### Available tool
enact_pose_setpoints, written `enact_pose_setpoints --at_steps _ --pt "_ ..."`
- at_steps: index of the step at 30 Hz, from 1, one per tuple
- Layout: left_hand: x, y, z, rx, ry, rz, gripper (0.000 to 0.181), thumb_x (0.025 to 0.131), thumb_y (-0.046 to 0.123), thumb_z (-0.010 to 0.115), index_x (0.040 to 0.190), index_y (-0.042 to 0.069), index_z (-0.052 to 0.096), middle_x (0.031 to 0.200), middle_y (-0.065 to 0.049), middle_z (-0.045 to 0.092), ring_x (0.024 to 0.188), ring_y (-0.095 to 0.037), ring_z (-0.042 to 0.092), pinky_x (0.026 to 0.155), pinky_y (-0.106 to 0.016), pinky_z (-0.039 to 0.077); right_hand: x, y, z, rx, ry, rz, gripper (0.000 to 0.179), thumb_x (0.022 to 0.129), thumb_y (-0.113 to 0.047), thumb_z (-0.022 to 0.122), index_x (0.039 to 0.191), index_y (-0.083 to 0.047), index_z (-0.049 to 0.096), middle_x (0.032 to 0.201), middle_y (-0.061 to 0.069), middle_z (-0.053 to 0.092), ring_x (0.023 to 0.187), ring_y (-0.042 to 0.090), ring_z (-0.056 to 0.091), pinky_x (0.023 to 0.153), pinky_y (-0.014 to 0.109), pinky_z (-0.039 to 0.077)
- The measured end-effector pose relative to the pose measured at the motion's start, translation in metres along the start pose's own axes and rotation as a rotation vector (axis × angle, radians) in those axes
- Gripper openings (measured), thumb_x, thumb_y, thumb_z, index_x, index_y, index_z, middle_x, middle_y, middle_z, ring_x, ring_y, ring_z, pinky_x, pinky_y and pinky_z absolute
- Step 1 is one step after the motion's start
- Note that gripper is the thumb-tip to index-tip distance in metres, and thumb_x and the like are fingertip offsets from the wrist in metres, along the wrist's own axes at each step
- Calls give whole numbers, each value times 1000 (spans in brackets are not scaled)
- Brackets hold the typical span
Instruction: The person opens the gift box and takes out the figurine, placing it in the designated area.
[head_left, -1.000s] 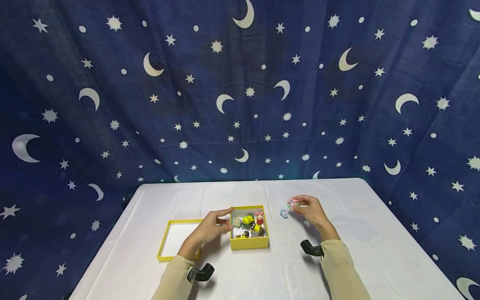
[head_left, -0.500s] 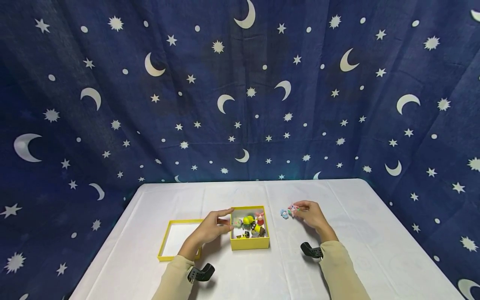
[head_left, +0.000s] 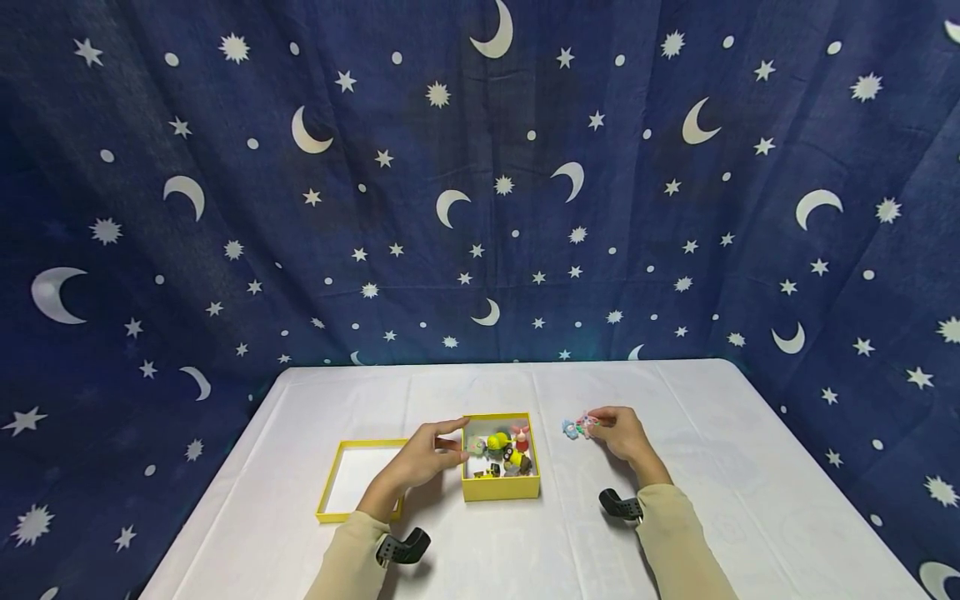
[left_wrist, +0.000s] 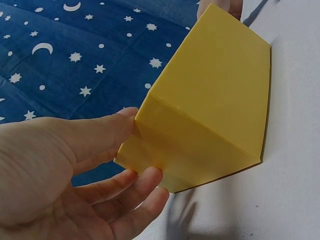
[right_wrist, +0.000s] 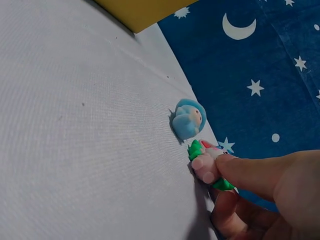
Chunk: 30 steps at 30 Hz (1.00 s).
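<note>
L grip (head_left: 422, 457) relaxed w/ fingers (left_wrist: 140, 186) apart from thumb (left_wrist: 104, 134); R grip (head_left: 622, 433) pinching

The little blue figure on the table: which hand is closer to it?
Right. The right hand pinches a pink figure beside the blue figure; the left hand is farther, at the left side of the yellow box.

right hand (right_wrist: 287, 187): pinches pink-and-green figurine (right_wrist: 205, 167) | blue figurine (right_wrist: 187, 120): just beside, on white cloth (right_wrist: 100, 140) | yellow box (right_wrist: 140, 12): top edge
</note>
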<state>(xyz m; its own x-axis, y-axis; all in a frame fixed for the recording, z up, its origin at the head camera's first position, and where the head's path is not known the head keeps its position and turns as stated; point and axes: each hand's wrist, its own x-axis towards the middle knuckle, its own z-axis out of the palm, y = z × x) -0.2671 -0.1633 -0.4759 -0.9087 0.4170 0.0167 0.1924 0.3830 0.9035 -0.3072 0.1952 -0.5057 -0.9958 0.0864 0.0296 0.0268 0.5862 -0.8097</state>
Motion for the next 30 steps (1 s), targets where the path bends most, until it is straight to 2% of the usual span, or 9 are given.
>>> enact_pose_setpoints --at_steps 4,12,16,18,22,24,30 --pt "-1 0 0 13 -6 -14 57 91 14 66 144 16 47 152 -11 43 117 -31 61 90 -34 51 -1 0 1 -41 22 1 29 82 -1 69 111 5 68 103 23 71 96 29 64 79 29 47" --pt "-1 -1 0 24 -14 -15 57 91 14 66 145 15 47 152 -11 44 116 -30 61 88 -30 51 1 -1 -1 -1 26 21 31 85 -5 68 114 7 65 97 22 70 68 10 60 61 21 47" --pt "0 0 0 16 -14 -7 57 91 13 66 145 13 46 152 -13 43 116 -31 61 87 -28 50 0 -6 -5 -11 34 45 34 89 -13 65 118 5 63 102 22 67 66 11 60 59 22 46" --pt "1 0 0 15 -9 -1 57 91 12 66 144 12 46 152 -14 43 116 -32 61 87 -28 50 0 -9 -7 -26 47 47 35 90 -17 64 119 2 64 105 21 66 72 16 62 60 23 47" --pt "2 -1 -1 5 0 11 57 90 12 67 144 10 47 152 -16 43 116 -35 61 89 -32 51 1 -17 -11 -53 80 3 36 91 -23 63 120 0 65 111 21 66 99 32 63 74 28 46" --pt "2 -2 -1 -2 0 9 57 90 12 68 143 11 48 152 -15 43 116 -34 61 91 -33 51 0 -21 -12 -55 89 -17 37 92 -24 63 120 -1 65 112 21 67 107 35 61 80 32 45" --pt "2 -4 0 5 -3 -4 57 90 14 67 144 13 47 152 -13 43 117 -30 61 94 -34 50 -4 -33 -13 -30 92 -64 37 94 -25 62 122 -1 64 115 20 66 105 35 63 90 44 50"
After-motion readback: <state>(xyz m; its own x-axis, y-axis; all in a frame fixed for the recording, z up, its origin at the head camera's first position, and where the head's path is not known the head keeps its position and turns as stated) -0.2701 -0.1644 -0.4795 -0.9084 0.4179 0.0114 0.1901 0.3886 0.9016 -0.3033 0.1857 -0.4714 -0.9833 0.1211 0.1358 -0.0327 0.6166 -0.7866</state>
